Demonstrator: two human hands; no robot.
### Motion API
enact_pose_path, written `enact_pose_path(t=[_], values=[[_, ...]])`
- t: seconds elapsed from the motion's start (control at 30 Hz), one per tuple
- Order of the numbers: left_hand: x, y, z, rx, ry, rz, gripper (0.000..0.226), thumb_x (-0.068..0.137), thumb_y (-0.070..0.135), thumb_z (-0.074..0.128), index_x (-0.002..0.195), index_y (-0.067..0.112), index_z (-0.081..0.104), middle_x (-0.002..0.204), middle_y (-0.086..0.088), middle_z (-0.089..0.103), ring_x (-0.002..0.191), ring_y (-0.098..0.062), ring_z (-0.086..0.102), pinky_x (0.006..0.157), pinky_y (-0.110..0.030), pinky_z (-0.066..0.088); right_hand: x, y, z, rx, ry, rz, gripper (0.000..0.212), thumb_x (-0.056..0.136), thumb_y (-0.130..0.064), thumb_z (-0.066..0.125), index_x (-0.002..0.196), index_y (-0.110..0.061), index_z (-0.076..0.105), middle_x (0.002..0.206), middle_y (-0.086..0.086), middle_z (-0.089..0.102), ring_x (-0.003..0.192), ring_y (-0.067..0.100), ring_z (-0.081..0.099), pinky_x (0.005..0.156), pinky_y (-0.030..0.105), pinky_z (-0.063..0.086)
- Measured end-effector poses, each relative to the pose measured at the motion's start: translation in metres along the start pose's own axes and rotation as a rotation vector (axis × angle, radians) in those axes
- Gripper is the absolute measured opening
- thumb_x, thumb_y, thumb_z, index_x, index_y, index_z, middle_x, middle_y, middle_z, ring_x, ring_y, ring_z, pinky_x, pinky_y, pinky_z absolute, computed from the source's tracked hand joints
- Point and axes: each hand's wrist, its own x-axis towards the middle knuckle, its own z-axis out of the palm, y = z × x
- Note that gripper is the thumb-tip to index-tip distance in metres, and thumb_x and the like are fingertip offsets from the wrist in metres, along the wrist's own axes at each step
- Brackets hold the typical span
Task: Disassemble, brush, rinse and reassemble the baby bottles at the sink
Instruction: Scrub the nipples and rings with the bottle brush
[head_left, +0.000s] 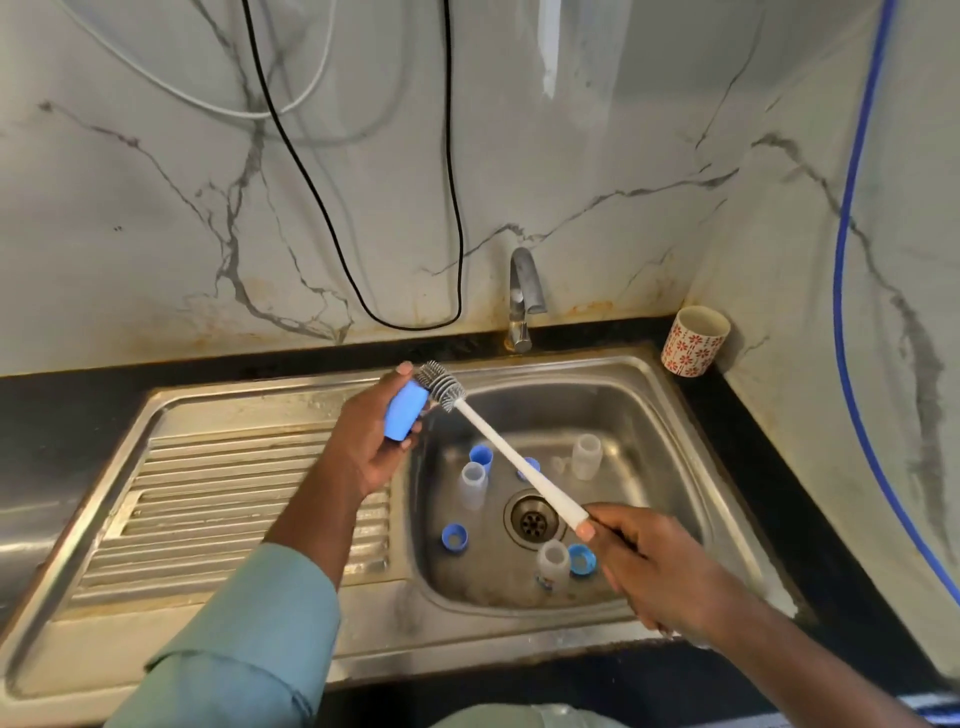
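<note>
Blue bottle part (405, 415), at sink's (675, 415) ten o'clock, is sitting clamped in left grip (371, 441); right grip (654, 566) is clamping brush (498, 447). Brushing step; next, bristles going inside.

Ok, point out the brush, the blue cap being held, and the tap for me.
brush (511, 457), head view, middle of its white handle
blue cap (405, 409), head view, its side wall, gripped by the left hand (371, 441)
tap (521, 291), head view, its upright metal neck

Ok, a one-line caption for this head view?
Left hand holds a blue cap while right hand works the bottle brush over the sink.
</note>
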Motion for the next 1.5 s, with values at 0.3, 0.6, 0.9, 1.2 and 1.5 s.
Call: enact_pose_path(t=[0.3,0.6,0.9,1.2,1.5], values=[[0.000,-0.005,0.005,0.193,-0.024,0.089,0.020,0.088,0.027,0.070,0.089,0.008,0.068,0.076,-0.009,0.062,0.059,-0.016,0.051,0.046,-0.023,0.036,0.009,-0.009,-0.007,-0.097,0.031,-0.092,0.027,0.099,-0.027,0.050,0.081,-0.010,0.060,0.057,-0.002,0.047,0.046,0.007,0.040,0.045,0.020,0.037],[0.000,-0.009,-0.002,0.169,-0.011,0.102,0.035,0.074,0.037,0.074,0.094,0.008,0.068,0.086,-0.010,0.066,0.063,-0.015,0.055,0.048,-0.024,0.040,0.008,-0.007,-0.001,-0.092,0.052,-0.067,0.027,0.100,-0.028,0.050,0.085,-0.009,0.062,0.056,-0.003,0.048,0.042,0.003,0.038,0.045,0.021,0.035],[0.013,-0.007,-0.006,0.098,0.057,0.113,0.024,0.087,0.033,0.069,0.094,0.010,0.066,0.082,-0.007,0.064,0.060,-0.015,0.055,0.050,-0.025,0.041,0.008,-0.002,0.007,-0.103,0.071,-0.056,0.025,0.099,-0.028,0.050,0.088,-0.011,0.064,0.058,-0.003,0.047,0.042,0.004,0.038,0.044,0.020,0.036],[0.026,-0.006,-0.003,0.079,0.047,0.107,0.026,0.088,0.033,0.071,0.095,0.008,0.067,0.080,-0.008,0.066,0.056,-0.015,0.055,0.044,-0.023,0.038,0.010,-0.001,-0.004,-0.098,0.038,-0.047,0.025,0.100,-0.029,0.049,0.092,-0.011,0.065,0.056,-0.003,0.045,0.043,0.003,0.037,0.042,0.019,0.034],[0.040,-0.004,-0.002,0.106,0.019,0.035,0.040,0.077,0.041,0.076,0.100,0.009,0.068,0.084,-0.009,0.067,0.056,-0.016,0.055,0.043,-0.023,0.038,0.015,-0.001,0.001,-0.114,0.035,-0.005,0.027,0.100,-0.030,0.049,0.095,-0.009,0.064,0.058,-0.001,0.047,0.041,0.004,0.037,0.042,0.019,0.034]])
